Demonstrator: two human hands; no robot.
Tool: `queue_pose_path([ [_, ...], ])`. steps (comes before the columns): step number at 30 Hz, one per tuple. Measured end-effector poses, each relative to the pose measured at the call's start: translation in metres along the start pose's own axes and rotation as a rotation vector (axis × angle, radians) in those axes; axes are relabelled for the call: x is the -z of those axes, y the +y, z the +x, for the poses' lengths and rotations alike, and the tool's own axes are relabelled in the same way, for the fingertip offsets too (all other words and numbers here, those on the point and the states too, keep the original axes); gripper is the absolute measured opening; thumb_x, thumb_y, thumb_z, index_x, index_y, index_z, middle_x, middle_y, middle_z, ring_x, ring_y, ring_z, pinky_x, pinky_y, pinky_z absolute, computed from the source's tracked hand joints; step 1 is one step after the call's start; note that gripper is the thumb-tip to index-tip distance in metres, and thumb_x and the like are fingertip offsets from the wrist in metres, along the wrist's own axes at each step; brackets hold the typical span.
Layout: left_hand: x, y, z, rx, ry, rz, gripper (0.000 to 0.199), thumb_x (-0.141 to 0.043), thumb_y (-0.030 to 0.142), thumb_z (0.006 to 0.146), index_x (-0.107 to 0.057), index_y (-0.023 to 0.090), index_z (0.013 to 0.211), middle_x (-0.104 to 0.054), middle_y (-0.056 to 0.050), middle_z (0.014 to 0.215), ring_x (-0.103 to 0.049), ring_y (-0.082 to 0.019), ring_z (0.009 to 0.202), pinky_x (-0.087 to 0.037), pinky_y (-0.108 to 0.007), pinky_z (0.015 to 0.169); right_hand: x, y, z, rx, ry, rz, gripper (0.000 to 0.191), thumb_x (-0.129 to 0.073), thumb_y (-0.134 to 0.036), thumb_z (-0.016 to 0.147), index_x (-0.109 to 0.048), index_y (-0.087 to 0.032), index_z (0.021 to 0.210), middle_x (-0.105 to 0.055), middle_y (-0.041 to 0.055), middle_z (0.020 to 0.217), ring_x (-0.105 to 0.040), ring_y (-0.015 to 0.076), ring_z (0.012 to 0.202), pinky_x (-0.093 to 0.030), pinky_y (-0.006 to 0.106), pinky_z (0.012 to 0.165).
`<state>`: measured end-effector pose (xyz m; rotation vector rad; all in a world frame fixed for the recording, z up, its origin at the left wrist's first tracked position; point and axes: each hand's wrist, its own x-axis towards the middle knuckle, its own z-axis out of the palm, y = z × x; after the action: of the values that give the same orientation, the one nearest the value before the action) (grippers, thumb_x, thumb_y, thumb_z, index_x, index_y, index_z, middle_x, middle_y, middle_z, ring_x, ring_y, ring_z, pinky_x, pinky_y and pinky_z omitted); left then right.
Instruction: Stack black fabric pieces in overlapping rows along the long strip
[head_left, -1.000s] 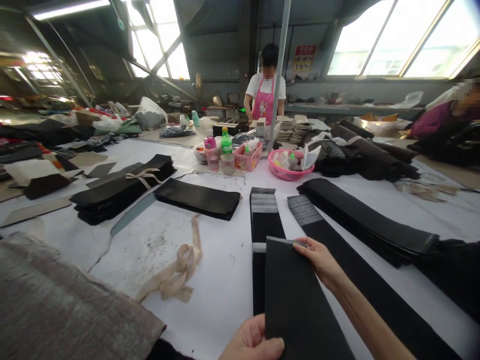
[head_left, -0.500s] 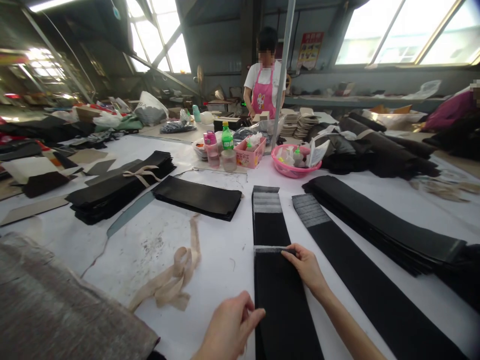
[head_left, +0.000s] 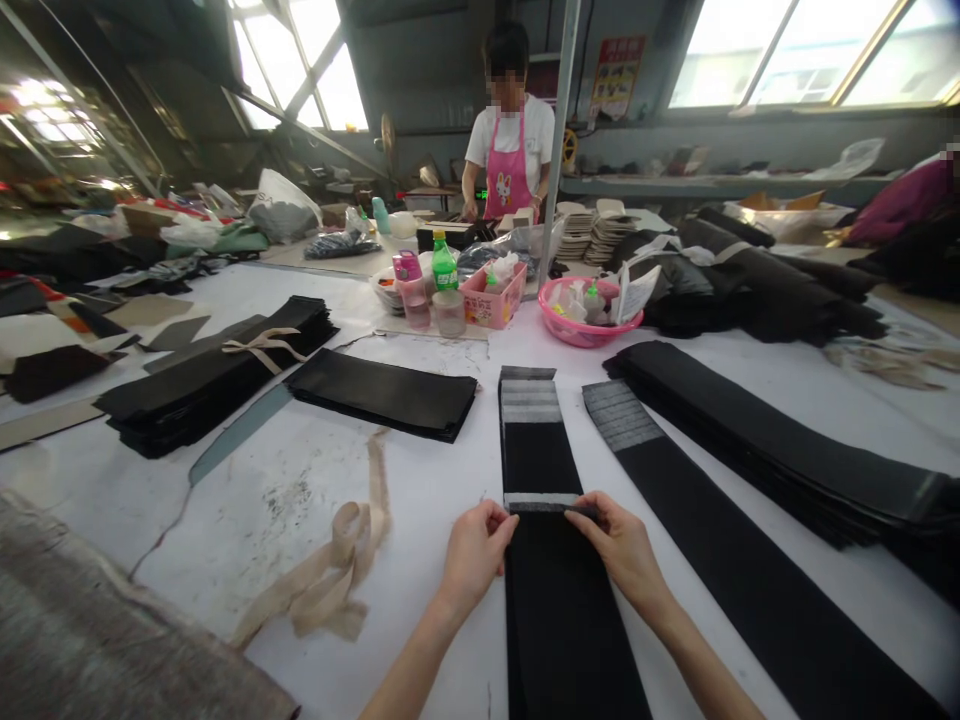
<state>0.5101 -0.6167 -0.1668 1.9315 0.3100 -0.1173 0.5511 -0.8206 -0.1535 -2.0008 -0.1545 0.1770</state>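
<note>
A long black strip (head_left: 566, 610) lies on the white table in front of me, its top edge showing a grey band. My left hand (head_left: 480, 548) pinches the left corner of that edge between thumb and fingers. At the right corner, my right hand (head_left: 615, 540) grips the same edge. Beyond the hands, more black pieces with grey striped ends (head_left: 531, 400) stick out from underneath. To the right lies another stack of black strips (head_left: 720, 540) with a grey striped end.
Black stacks lie at left (head_left: 382, 390) and far right (head_left: 750, 430). A beige ribbon (head_left: 337, 560) curls left of my hands; grey cloth (head_left: 112, 620) covers the near left corner. Behind are a pink basket (head_left: 589, 325), a green bottle (head_left: 444, 265) and a person in a pink apron (head_left: 508, 165).
My left hand has moved forward and taken hold of the strip's left corner. My right hand keeps its hold on the right corner. The view has shifted slightly.
</note>
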Motion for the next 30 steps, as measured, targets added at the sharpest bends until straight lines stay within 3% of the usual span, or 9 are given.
queue_pose_path([
  [4, 0.001, -0.003, 0.004, 0.029, -0.028, -0.052, 0.028, -0.051, 0.042, 0.084, -0.051, 0.019, 0.068, -0.055, 0.005, 0.05, -0.049, -0.009, 0.032, -0.03, -0.018, 0.033, 0.004, -0.005, -0.007, -0.012, 0.001, -0.08, 0.021, -0.061, -0.044, 0.083, -0.064, -0.023, 0.087, -0.064, -0.0024, 0.076, -0.055, 0.0149, 0.066, -0.041, 0.025, 0.062],
  [10, 0.001, -0.003, 0.0, 0.002, -0.017, -0.099, 0.029, -0.051, 0.042, 0.085, -0.051, 0.019, 0.068, -0.048, 0.008, 0.04, -0.047, -0.008, 0.033, -0.033, -0.017, 0.037, 0.009, -0.005, -0.007, -0.107, -0.117, 0.1, 0.021, -0.065, -0.04, 0.08, -0.065, -0.02, 0.087, -0.066, 0.0001, 0.078, -0.06, 0.0178, 0.074, -0.045, 0.026, 0.067],
  [13, 0.003, 0.0, -0.003, 0.001, -0.013, -0.172, 0.029, -0.051, 0.043, 0.085, -0.048, 0.019, 0.069, -0.045, 0.009, 0.04, -0.044, -0.007, 0.031, -0.029, -0.016, 0.034, 0.011, -0.008, -0.007, -0.121, -0.212, 0.286, 0.025, -0.066, -0.042, 0.079, -0.063, -0.02, 0.09, -0.066, 0.0015, 0.083, -0.061, 0.0196, 0.08, -0.047, 0.028, 0.073],
  [15, 0.004, 0.002, -0.003, 0.025, -0.025, -0.207, 0.03, -0.052, 0.045, 0.084, -0.047, 0.019, 0.069, -0.044, 0.01, 0.04, -0.04, -0.006, 0.028, -0.026, -0.015, 0.031, 0.012, -0.009, -0.008, -0.136, -0.238, 0.356, 0.027, -0.062, -0.045, 0.081, -0.061, -0.019, 0.086, -0.064, 0.0013, 0.078, -0.06, 0.0188, 0.075, -0.047, 0.027, 0.068],
  [19, 0.004, 0.003, -0.002, 0.031, -0.042, -0.239, 0.032, -0.055, 0.047, 0.082, -0.048, 0.018, 0.07, -0.052, 0.008, 0.049, -0.04, -0.005, 0.028, -0.023, -0.014, 0.028, 0.009, 0.001, -0.009, -0.145, -0.101, 0.174, 0.033, -0.055, -0.048, 0.085, -0.052, -0.019, 0.069, -0.048, -0.0032, 0.059, -0.045, 0.0125, 0.055, -0.034, 0.023, 0.05],
  [24, 0.0, 0.0, -0.003, 0.044, -0.012, -0.279, 0.034, -0.057, 0.05, 0.08, -0.052, 0.017, 0.072, -0.055, 0.006, 0.054, -0.043, -0.004, 0.03, -0.025, -0.014, 0.029, 0.006, 0.013, -0.012, -0.109, -0.016, -0.065, 0.033, -0.055, -0.045, 0.085, -0.045, -0.02, 0.066, -0.042, -0.0048, 0.056, -0.039, 0.0118, 0.054, -0.028, 0.023, 0.051],
  [30, -0.001, -0.002, -0.005, 0.036, 0.004, -0.194, 0.036, -0.057, 0.052, 0.08, -0.061, 0.016, 0.076, -0.051, 0.006, 0.05, -0.039, -0.005, 0.034, -0.026, -0.017, 0.035, 0.004, 0.01, -0.014, -0.132, -0.013, -0.073, 0.033, -0.054, -0.044, 0.084, -0.043, -0.02, 0.063, -0.043, -0.004, 0.056, -0.039, 0.0123, 0.055, -0.027, 0.024, 0.051],
])
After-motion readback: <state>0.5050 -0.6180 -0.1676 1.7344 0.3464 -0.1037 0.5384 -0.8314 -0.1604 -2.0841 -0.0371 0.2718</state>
